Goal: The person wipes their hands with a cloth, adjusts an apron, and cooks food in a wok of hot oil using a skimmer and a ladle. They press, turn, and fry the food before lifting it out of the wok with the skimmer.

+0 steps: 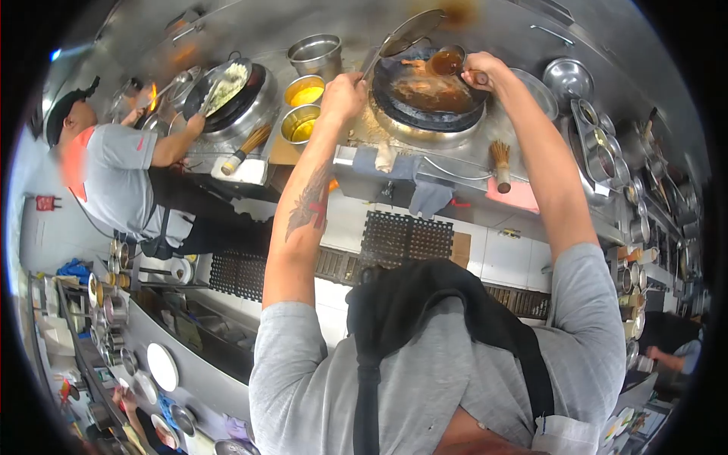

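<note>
A black wok (428, 117) with brown liquid and reddish pieces in it sits on a round metal burner ring (432, 136). My left hand (345, 94) is closed on the handle of a strainer (413, 32), whose round flat head is above the wok's back edge. Over the wok's right side, my right hand (485, 70) is closed round the handle end of a ladle (446, 61) holding dark brown liquid. Left of the wok stand two metal pots of yellow liquid (307, 95) and a larger metal pot (315, 53).
A co-worker (114, 159) works at another wok (231, 87) on the left. Bamboo brushes (500, 163) (246, 148) lie near the counter's front edge. Blue-grey cloths (431, 199) hang there. Metal bowls (569, 80) and seasoning containers (599, 159) are on the right.
</note>
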Tool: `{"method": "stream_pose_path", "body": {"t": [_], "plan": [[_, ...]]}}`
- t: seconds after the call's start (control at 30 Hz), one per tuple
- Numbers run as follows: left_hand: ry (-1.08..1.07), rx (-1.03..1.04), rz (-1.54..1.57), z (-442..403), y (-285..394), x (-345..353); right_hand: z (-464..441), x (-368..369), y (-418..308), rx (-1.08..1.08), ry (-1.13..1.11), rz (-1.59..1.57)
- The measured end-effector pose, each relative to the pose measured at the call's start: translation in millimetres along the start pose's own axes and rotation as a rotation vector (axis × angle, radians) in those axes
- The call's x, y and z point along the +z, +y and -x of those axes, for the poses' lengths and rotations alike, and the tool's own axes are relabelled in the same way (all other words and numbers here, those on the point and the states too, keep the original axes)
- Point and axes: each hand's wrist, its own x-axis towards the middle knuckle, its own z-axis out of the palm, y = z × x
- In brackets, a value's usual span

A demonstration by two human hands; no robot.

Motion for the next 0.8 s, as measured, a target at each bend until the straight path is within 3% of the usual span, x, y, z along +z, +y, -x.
{"method": "stream_pose_path", "body": {"t": [0.07,0.13,0.17,0.2,0.37,0.6,0.73,0.8], "plan": [[-0.001,0.012,-0.027,-2.7,3.4,-0.2,2.0,-1.6,-0.7,-0.013,0.068,0.267],[-0.053,-0.115,0.046,-1.4,10.9,-3.4,-21.8,-21.6,18.2,-0.017,0.105,0.363],[-0.068,-0.126,0.037,-2.6,12.8,-3.5,-15.3,-28.7,24.6,-0.081,0.091,0.592],[-0.078,-0.116,0.035,-5.4,15.0,-2.4,-2.3,-32.7,29.1,-0.142,0.076,0.825],[-0.040,0.024,0.001,-12.4,16.7,16.5,52.8,-42.1,55.3,-0.193,0.246,1.164],[-0.094,0.010,0.094,-17.5,39.6,22.5,65.9,-45.3,56.3,0.022,0.107,0.963],[-0.097,-0.013,0.127,-17.5,30.6,24.2,50.1,-24.4,62.5,0.005,0.039,0.921],[-0.093,0.002,0.130,-16.4,22.8,25.9,46.4,-9.0,60.8,0.242,0.048,0.188]]}}
